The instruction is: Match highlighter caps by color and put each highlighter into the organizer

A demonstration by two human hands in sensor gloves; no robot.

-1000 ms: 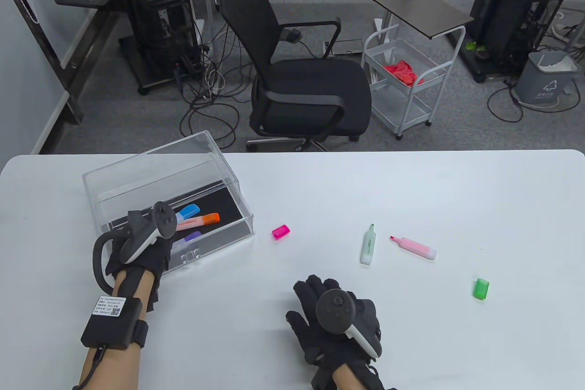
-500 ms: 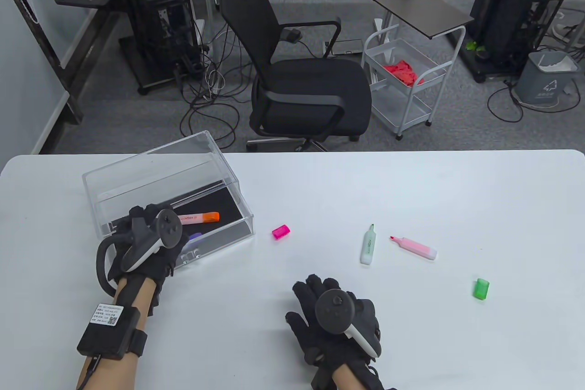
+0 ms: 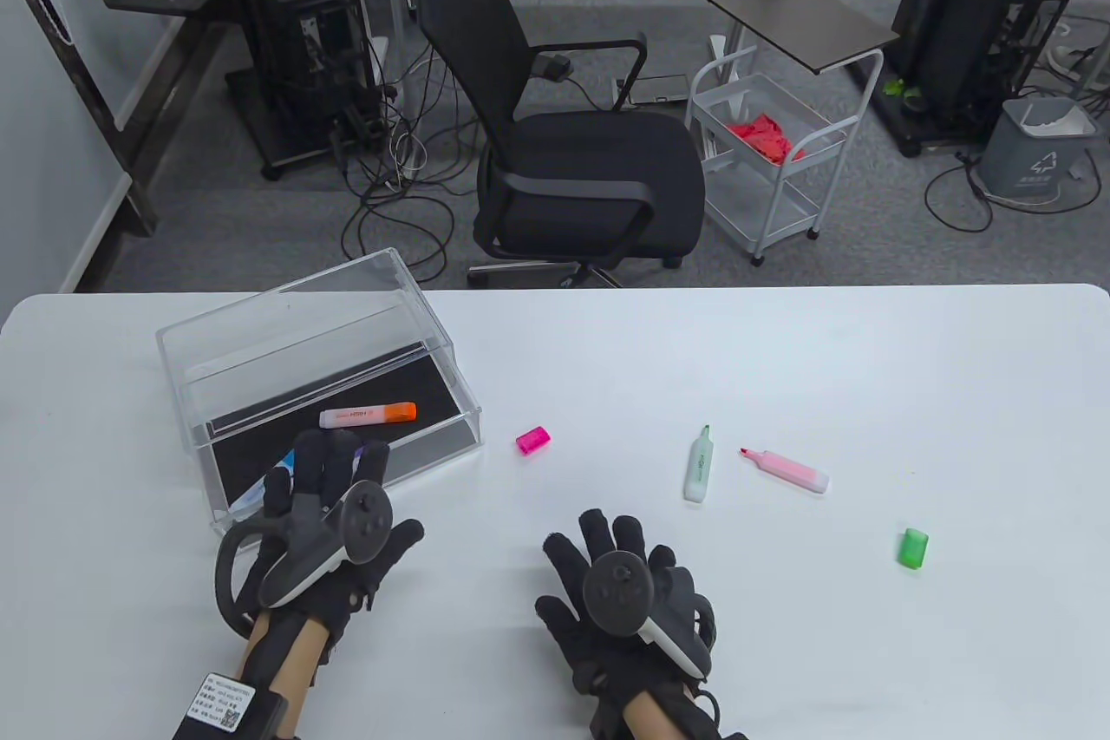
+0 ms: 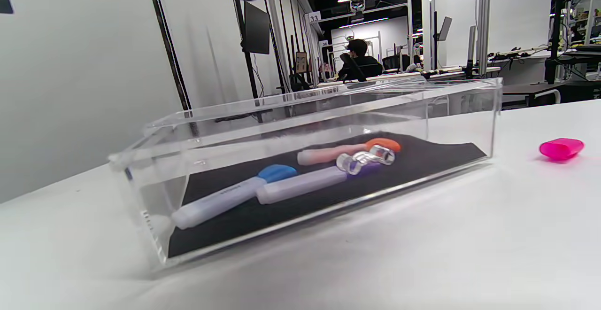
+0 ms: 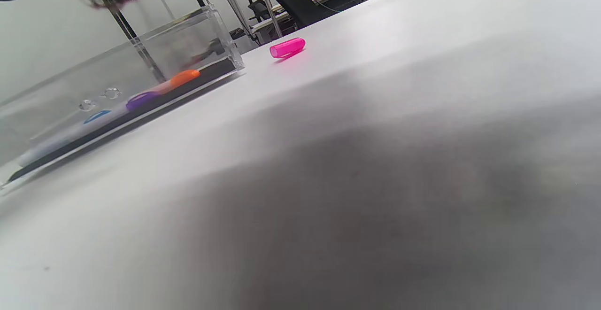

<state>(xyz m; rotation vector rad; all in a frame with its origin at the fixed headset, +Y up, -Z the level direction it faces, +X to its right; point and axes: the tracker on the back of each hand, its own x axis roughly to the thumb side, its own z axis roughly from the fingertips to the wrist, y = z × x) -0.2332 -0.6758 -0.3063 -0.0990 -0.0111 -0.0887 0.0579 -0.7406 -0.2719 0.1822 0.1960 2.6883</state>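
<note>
Organizer (image 3: pixel 260 324): clear box with a black floor, at the table's (image 3: pixel 780 358) left.
Inside organizer: orange-capped highlighter (image 3: pixel 368 414), blue-capped highlighter (image 4: pixel 230 193) and purple-capped highlighter (image 4: pixel 310 181), all lying flat.
Pink cap (image 3: pixel 532 439): just right of the organizer, alone.
Green highlighter (image 3: pixel 698 467): uncapped, well right of the organizer.
Pink highlighter (image 3: pixel 787 469): uncapped, just beyond the green one.
Green cap (image 3: pixel 912 547): farthest right of the organizer.
Left hand (image 3: pixel 325 527): fingers spread and straight at the organizer's near edge, holding nothing.
Right hand (image 3: pixel 624 601): fingers loosely extended, empty, nearer than the pink cap.
</note>
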